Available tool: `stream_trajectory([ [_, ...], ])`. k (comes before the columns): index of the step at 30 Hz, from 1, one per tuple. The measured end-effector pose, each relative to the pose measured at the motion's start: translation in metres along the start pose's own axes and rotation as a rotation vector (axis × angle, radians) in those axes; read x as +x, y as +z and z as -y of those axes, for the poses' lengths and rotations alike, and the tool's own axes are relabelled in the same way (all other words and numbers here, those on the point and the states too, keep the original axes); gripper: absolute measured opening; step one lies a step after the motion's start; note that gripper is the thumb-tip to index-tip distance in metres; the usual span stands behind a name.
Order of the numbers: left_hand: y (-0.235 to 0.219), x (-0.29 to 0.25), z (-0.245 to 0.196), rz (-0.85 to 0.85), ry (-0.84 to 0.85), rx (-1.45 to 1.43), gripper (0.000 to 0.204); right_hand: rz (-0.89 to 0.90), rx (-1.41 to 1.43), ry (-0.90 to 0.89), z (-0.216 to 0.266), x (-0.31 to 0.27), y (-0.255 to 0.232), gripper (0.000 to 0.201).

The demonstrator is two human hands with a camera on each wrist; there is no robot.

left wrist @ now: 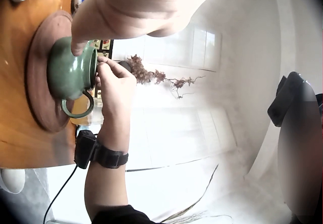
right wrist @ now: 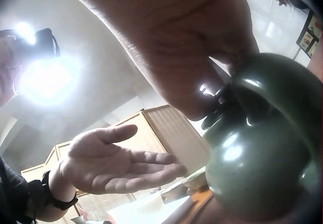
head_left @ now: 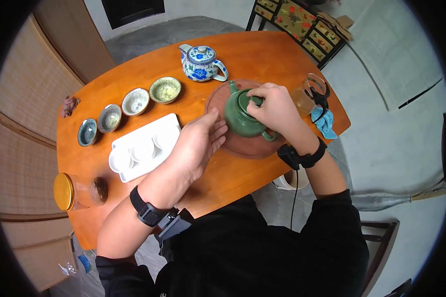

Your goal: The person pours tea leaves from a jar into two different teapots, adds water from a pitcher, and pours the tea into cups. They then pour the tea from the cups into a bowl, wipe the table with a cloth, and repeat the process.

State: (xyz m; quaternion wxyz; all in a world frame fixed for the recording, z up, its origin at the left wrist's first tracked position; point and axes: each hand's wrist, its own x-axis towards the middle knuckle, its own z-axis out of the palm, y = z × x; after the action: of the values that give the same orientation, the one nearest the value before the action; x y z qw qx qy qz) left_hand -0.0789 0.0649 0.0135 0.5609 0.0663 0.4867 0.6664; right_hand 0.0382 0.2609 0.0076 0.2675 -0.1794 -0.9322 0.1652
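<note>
A green teapot [head_left: 238,123] stands on a round reddish-brown board [head_left: 247,148], its spout pointing away and its handle toward the person's right. My right hand [head_left: 276,108] pinches the lid [head_left: 243,100] by its knob, close over the pot's mouth. In the left wrist view, the fingers of the right hand [left wrist: 117,85] reach the lid side of the green teapot [left wrist: 65,72]. My left hand [head_left: 197,141] is held beside the pot's left side, palm turned toward it. The right wrist view shows the left hand [right wrist: 118,163] with fingers extended and nothing in it.
Behind stands a blue-and-white teapot [head_left: 201,67]. Several small bowls [head_left: 135,101] line the left, near a white tray [head_left: 151,166] with white cups. A glass pitcher [head_left: 304,96] and blue cloth [head_left: 325,123] are at right. A yellow-lidded jar [head_left: 64,192] sits front left.
</note>
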Motion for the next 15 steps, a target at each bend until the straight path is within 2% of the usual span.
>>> stream_trajectory([
  [3, -0.001, -0.001, 0.000, 0.009, 0.008, -0.005, 0.056, 0.023, -0.017, 0.029, 0.002, 0.003, -0.003, 0.026],
  [6, -0.002, -0.001, 0.000, 0.010, 0.010, -0.011, 0.056, 0.146, 0.075, 0.222, 0.019, 0.007, -0.016, 0.027],
  [12, -0.004, -0.001, 0.001, 0.006, 0.012, -0.007, 0.055, 0.115, 0.083, 0.188, 0.017, 0.006, -0.015, 0.027],
  [15, -0.004, -0.003, 0.001, 0.003, 0.008, -0.010, 0.055, 0.023, 0.064, 0.163, 0.016, 0.004, -0.022, 0.027],
])
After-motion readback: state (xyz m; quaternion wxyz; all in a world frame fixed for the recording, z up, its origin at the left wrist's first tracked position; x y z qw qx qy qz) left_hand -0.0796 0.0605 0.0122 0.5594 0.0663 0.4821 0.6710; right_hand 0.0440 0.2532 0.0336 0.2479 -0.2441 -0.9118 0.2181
